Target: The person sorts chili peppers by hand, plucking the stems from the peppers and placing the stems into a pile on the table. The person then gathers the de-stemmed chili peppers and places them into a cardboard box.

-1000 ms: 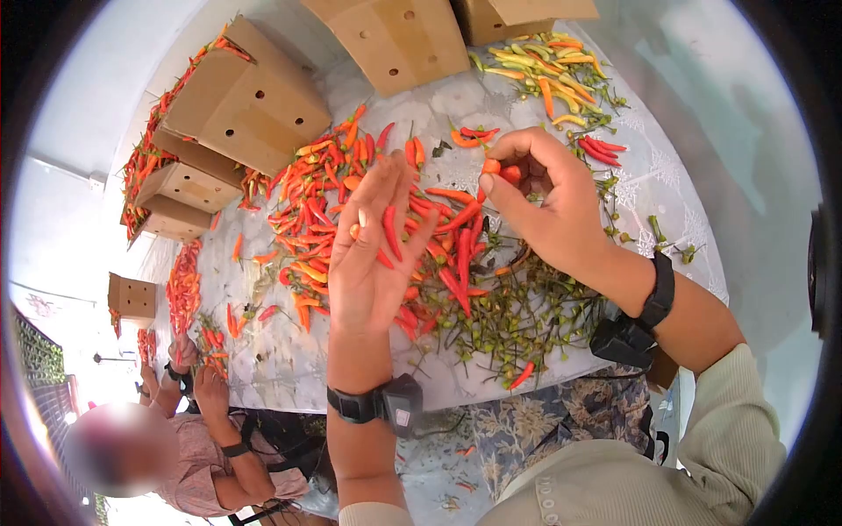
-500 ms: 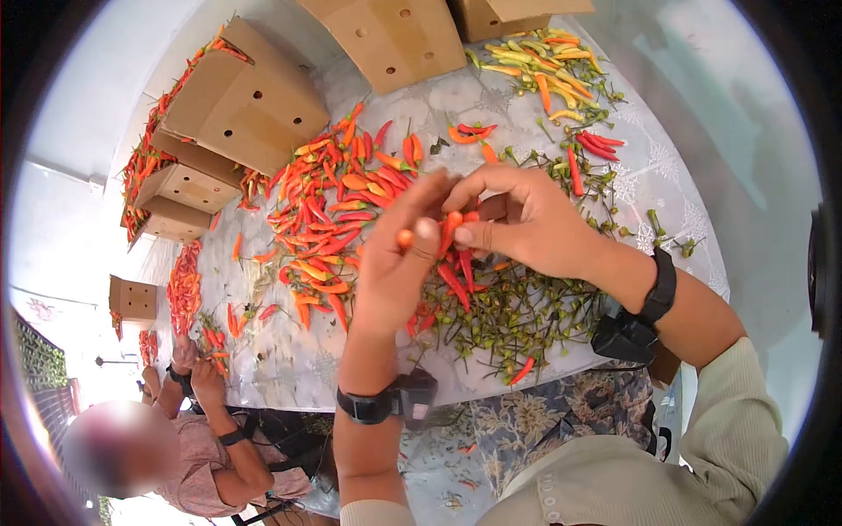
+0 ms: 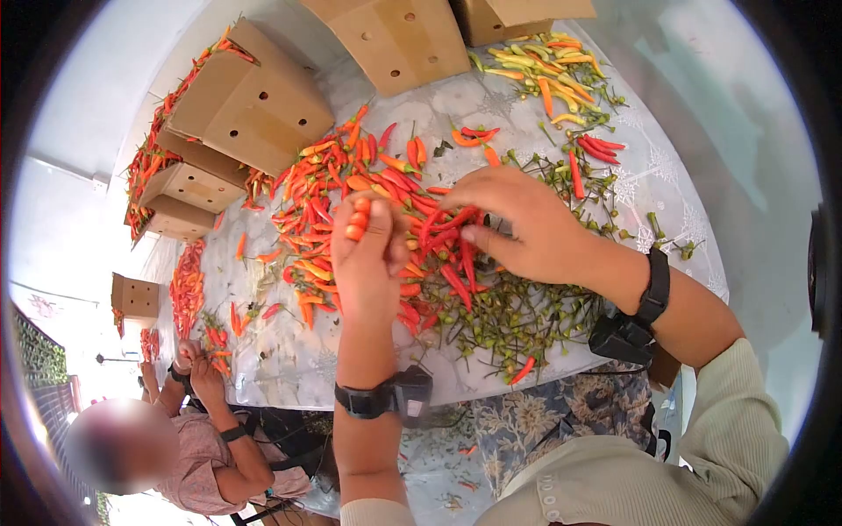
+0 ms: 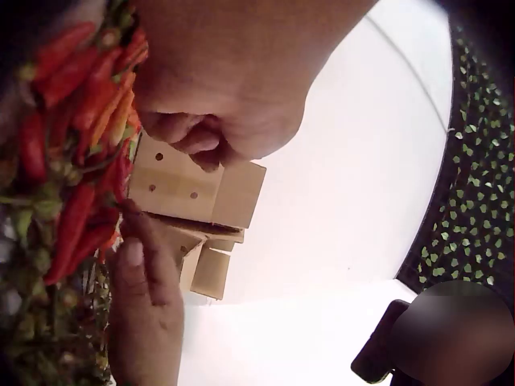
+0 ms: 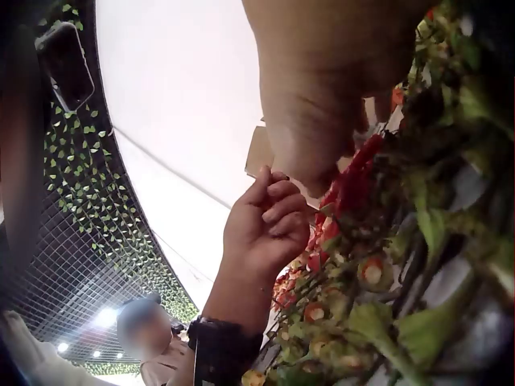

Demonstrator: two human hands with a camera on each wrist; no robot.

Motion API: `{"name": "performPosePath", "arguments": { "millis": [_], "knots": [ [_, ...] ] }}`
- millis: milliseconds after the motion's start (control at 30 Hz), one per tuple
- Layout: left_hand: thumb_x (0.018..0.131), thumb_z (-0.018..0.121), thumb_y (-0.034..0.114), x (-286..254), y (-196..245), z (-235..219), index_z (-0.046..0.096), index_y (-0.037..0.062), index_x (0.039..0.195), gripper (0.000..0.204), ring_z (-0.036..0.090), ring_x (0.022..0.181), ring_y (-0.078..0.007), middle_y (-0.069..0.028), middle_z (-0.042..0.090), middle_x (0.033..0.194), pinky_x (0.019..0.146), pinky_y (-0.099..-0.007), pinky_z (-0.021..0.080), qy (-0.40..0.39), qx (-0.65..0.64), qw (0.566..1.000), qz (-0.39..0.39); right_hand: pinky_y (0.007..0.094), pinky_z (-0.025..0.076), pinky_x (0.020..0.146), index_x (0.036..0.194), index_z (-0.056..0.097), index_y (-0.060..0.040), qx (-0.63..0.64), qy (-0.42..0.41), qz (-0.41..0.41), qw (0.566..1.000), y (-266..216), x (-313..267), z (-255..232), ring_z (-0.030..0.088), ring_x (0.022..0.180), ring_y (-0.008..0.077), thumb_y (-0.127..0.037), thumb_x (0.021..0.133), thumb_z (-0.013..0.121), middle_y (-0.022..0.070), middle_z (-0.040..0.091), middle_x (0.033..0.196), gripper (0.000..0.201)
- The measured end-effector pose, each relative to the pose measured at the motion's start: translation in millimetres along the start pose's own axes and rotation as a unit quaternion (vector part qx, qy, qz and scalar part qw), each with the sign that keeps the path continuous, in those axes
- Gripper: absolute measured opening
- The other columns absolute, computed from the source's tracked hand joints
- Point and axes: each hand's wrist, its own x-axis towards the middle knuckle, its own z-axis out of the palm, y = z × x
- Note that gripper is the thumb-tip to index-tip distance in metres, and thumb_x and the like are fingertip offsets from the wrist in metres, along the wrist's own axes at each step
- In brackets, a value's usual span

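Note:
My left hand (image 3: 364,259) is raised over the heap with its fingers curled, gripping orange-red chili peppers (image 3: 357,219) whose rounded ends poke out beside the thumb. My right hand (image 3: 531,223) reaches over the near side of the heap, thumb apart from the bent fingers, right at a cluster of red chili peppers (image 3: 449,232). In the left wrist view the right thumb and forefinger (image 4: 137,261) lie close beside red chili peppers (image 4: 72,229). The right palm is hidden from the head view.
Green stems (image 3: 517,316) lie piled below my right hand. A heap of red and orange chilies (image 3: 329,219) spreads leftward, with yellow chilies (image 3: 548,66) at the far right. Cardboard boxes (image 3: 250,101) stand along the back. Another person (image 3: 210,456) works at the lower left.
The hands came together, then parted. The left hand has curled round orange-red chilies, which the right hand held earlier, and the right has lowered to the heap. A red chili now lies among the right-hand stems.

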Motion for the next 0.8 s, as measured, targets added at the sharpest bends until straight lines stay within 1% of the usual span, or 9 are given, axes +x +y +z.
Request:
{"name": "performPosePath", "arguments": {
  "millis": [67, 167, 267, 367, 467, 567, 600, 700, 800],
  "knots": [
    [0.096, 0.052, 0.017, 0.6, 1.6, -7.4, 0.052, 0.0077, 0.094, 0.009, 0.037, 0.048, -0.0046, -0.0017, 0.051, 0.071, 0.04, -0.0181, 0.026, -0.001, -0.034, 0.999, -0.008, 0.0406, 0.041, 0.09, 0.1, 0.06, -0.0047, -0.068, -0.041, -0.061, 0.995, 6.7, -3.1, 3.9, 0.051, 0.103, 0.0334, -0.007, 0.075, 0.063, 0.0131, 0.056, 0.106, 0.025],
    [0.096, 0.052, 0.017, 2.2, -0.8, -12.0, 0.051, 0.0089, 0.087, 0.012, 0.032, 0.045, -0.004, -0.0005, 0.047, 0.065, 0.038, -0.0188, 0.024, -0.01, -0.069, 0.997, -0.03, 0.0404, 0.042, 0.087, 0.095, 0.059, -0.0053, -0.11, -0.077, 0.02, 0.991, 4.0, -4.5, -0.1, 0.052, 0.097, 0.033, -0.001, 0.07, 0.06, 0.0131, 0.056, 0.098, 0.025],
    [0.096, 0.052, 0.018, 4.2, -1.0, -14.1, 0.05, 0.0094, 0.082, 0.016, 0.031, 0.043, -0.0041, 0.0001, 0.045, 0.062, 0.037, -0.0193, 0.023, -0.022, -0.078, 0.996, -0.039, 0.0416, 0.042, 0.085, 0.09, 0.058, -0.0054, -0.17, -0.062, 0.044, 0.983, 8.7, -3.5, -6.9, 0.052, 0.093, 0.0336, 0.003, 0.064, 0.058, 0.0132, 0.055, 0.09, 0.027],
    [0.096, 0.053, 0.018, 5.2, -0.8, -13.9, 0.05, 0.0095, 0.079, 0.019, 0.031, 0.043, -0.0042, 0.0007, 0.045, 0.06, 0.036, -0.0197, 0.023, -0.01, -0.074, 0.996, -0.05, 0.0429, 0.042, 0.087, 0.091, 0.059, -0.0053, -0.21, -0.056, 0.075, 0.973, 11.9, -4.8, -8.0, 0.052, 0.098, 0.0341, 0.004, 0.062, 0.057, 0.0129, 0.057, 0.093, 0.031],
    [0.095, 0.053, 0.018, 4.2, 0.0, -13.0, 0.05, 0.0092, 0.078, 0.02, 0.032, 0.043, -0.0044, 0.001, 0.045, 0.06, 0.036, -0.0198, 0.023, 0.016, -0.057, 0.996, -0.063, 0.0439, 0.042, 0.09, 0.093, 0.061, -0.0055, -0.112, -0.007, -0.062, 0.992, 6.9, 1.7, -3.8, 0.052, 0.103, 0.034, 0.003, 0.062, 0.058, 0.0124, 0.059, 0.098, 0.032],
    [0.095, 0.053, 0.02, 4.7, -0.5, -10.9, 0.05, 0.0089, 0.079, 0.019, 0.033, 0.043, -0.0048, 0.0008, 0.045, 0.06, 0.037, -0.0197, 0.024, 0.025, -0.041, 0.997, -0.064, 0.0425, 0.044, 0.087, 0.089, 0.064, -0.0066, -0.136, -0.029, -0.142, 0.98, 1.5, -0.3, 7.7, 0.055, 0.097, 0.0314, -0.005, 0.066, 0.061, 0.0091, 0.061, 0.092, 0.024],
    [0.095, 0.053, 0.021, 5.3, -1.8, -12.7, 0.051, 0.0088, 0.081, 0.019, 0.034, 0.043, -0.005, 0.0006, 0.046, 0.061, 0.038, -0.0197, 0.025, 0.023, -0.037, 0.997, -0.065, 0.0428, 0.044, 0.083, 0.085, 0.063, -0.0057, -0.126, -0.039, -0.134, 0.982, 2.6, -1.8, 8.5, 0.056, 0.094, 0.0304, -0.008, 0.068, 0.062, 0.0092, 0.061, 0.089, 0.017],
    [0.095, 0.053, 0.02, 6.6, 0.7, -11.4, 0.051, 0.0085, 0.08, 0.019, 0.034, 0.043, -0.0054, 0.0005, 0.046, 0.061, 0.038, -0.0197, 0.026, 0.029, -0.057, 0.996, -0.068, 0.0426, 0.044, 0.078, 0.079, 0.062, -0.0059, -0.161, -0.089, -0.012, 0.983, 4.3, -0.8, -2.9, 0.056, 0.09, 0.0289, -0.011, 0.069, 0.064, 0.0089, 0.06, 0.086, 0.011],
    [0.094, 0.054, 0.018, 4.1, 1.2, -11.4, 0.051, 0.0083, 0.079, 0.019, 0.034, 0.044, -0.006, 0.0002, 0.047, 0.061, 0.039, -0.0199, 0.026, 0.036, -0.065, 0.995, -0.069, 0.0422, 0.043, 0.075, 0.074, 0.061, -0.0064, -0.206, -0.074, 0.002, 0.976, 3.7, -2.6, -5.5, 0.056, 0.088, 0.0274, -0.013, 0.069, 0.065, 0.0081, 0.06, 0.085, 0.009]
  ]
}}
